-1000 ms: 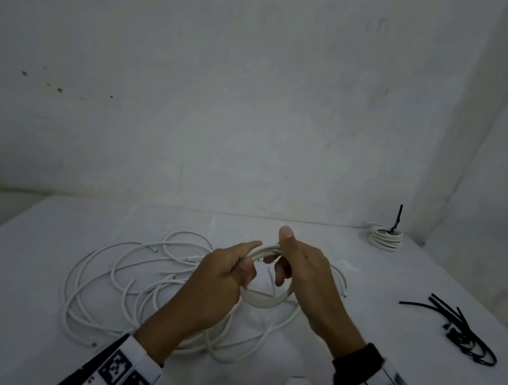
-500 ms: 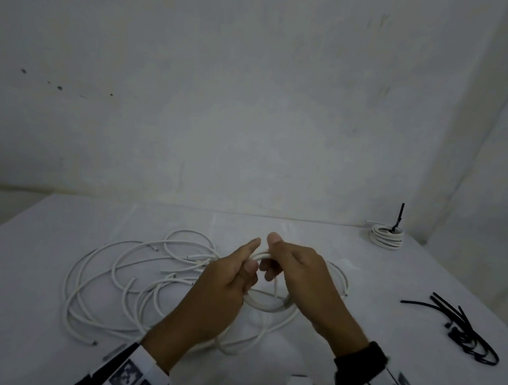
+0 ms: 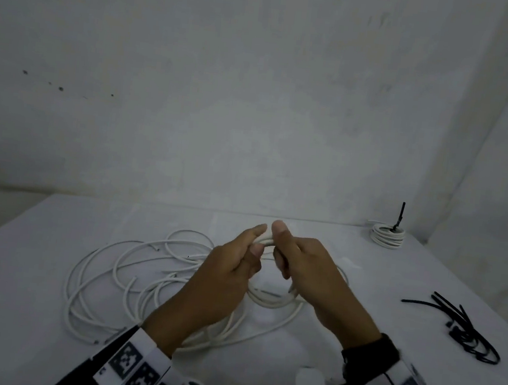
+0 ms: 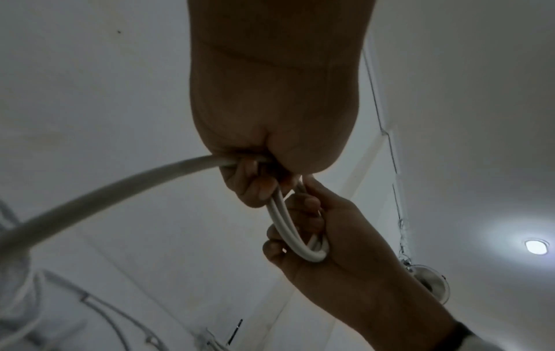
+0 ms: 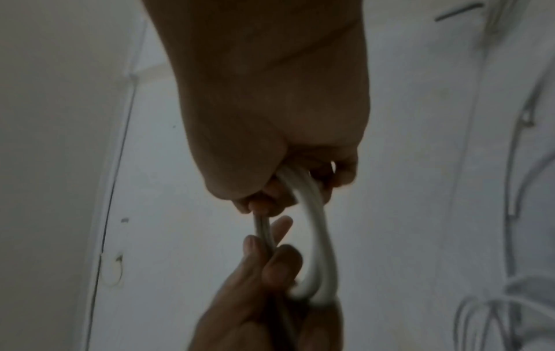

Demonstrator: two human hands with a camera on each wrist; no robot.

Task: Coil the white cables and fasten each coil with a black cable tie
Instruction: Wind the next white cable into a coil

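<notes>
white cable coil [image 3: 269,300] between both hands, left hand [image 3: 224,283] and right hand [image 3: 315,280] gripping it

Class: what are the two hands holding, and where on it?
Both the left hand and right hand grip the small white cable coil at its top, fingers curled round the loops.

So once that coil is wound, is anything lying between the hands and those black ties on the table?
Nothing visible does. The black ties lie on the bare table beside the right hand. Both that and the left hand grip the coil.
</notes>
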